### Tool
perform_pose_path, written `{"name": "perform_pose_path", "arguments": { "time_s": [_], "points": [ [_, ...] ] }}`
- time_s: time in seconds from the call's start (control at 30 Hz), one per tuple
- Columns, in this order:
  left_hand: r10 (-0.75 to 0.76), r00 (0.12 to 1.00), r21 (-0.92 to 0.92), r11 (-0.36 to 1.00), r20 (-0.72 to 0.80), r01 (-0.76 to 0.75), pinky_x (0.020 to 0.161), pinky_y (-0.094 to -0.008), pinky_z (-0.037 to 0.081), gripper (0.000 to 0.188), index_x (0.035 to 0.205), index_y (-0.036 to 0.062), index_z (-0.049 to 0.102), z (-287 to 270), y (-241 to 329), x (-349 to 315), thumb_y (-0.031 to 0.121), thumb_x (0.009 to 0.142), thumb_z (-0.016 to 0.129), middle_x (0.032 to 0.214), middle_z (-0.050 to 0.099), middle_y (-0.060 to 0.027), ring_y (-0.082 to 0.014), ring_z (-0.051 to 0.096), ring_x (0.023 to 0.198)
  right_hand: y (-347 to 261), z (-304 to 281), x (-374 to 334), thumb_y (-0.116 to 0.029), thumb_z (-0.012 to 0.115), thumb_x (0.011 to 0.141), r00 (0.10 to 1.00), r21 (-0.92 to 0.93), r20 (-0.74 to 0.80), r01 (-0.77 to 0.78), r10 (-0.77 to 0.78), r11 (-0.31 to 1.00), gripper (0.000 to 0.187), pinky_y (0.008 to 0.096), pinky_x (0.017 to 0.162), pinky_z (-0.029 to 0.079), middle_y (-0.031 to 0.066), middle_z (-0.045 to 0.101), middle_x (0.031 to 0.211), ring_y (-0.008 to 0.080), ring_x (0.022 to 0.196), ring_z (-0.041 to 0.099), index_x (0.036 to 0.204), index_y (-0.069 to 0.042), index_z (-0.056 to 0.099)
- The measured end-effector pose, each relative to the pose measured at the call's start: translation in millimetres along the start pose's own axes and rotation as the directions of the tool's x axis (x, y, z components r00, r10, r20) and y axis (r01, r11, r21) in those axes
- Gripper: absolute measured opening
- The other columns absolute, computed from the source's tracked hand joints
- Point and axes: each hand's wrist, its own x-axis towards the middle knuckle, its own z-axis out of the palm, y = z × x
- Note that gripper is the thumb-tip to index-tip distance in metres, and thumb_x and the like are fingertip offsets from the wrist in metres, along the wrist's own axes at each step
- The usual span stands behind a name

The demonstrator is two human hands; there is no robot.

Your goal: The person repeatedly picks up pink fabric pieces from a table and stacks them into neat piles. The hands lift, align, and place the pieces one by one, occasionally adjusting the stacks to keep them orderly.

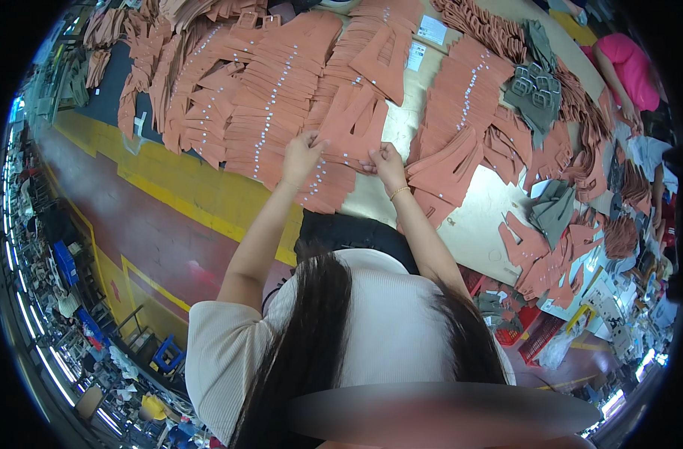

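A worker in a white ribbed top (pixel 386 314) handles a terracotta panel (pixel 350 123) at a crowded bench (pixel 476 228), seen from a few steps off on the workshop floor. The panel, flat, smooth and leather-like, lies at the upper centre of the frame, over a fanned pile of similar cut pieces (pixel 281 82). Long narrow slots divide its far part into strap-like strips. The left hand (pixel 302 157) has its grip closed at the lower left edge, thumb and fingers drawn together; the right hand (pixel 386 165), below a thin gold-coloured bracelet (pixel 399 192), pinches the lower right corner.

The slotted end points toward the top of the frame, the uncut edge toward the worker. The slots run up the frame with a slight lean to the right; the panel's full long axis is hard to tell where its outline merges with the pile.

Small white tags (pixel 269 112) run in dotted lines across the layered edges. Right of centre, a second terracotta stack (pixel 461 90) spreads beside bare, pale bench top. At upper right, grey-green pieces with covered buckles (pixel 536 93) lie in a heap, near a co-worker in bright pink (pixel 627 71).
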Motion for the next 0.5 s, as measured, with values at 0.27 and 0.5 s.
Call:
{"name": "perform_pose_path", "arguments": {
  "time_s": [0.27,0.5],
  "points": [
    [0.451,0.893,0.309,0.848,0.009,-0.431,0.067,-0.0380,0.051,0.022,0.098,0.0010,0.065,-5,66,0,0.014,0.079,0.065,0.082,0.066,-0.0186,-0.0315,0.066,0.077,-10,-8,-21,-0.023,0.055,0.094,0.997,-0.092,0.065,-0.043,0.050,0.995,0.033,0.0278,0.050,0.052,0.0105,0.061,0.079,0.0176,0.060,0.064,0.117,-0.003,0.042],
    [0.535,0.844,0.174,0.828,0.041,-0.533,0.055,-0.0282,0.049,0.025,0.100,0.0011,0.064,-62,164,48,0.018,0.082,0.067,0.076,0.067,-0.0074,-0.0155,0.063,0.058,-8,-26,-46,-0.020,0.054,0.093,0.995,-0.238,0.102,0.018,0.006,0.971,0.028,0.0250,0.052,0.050,0.0079,0.060,0.083,0.0149,0.062,0.064,0.111,0.002,0.051]
  ]
}}
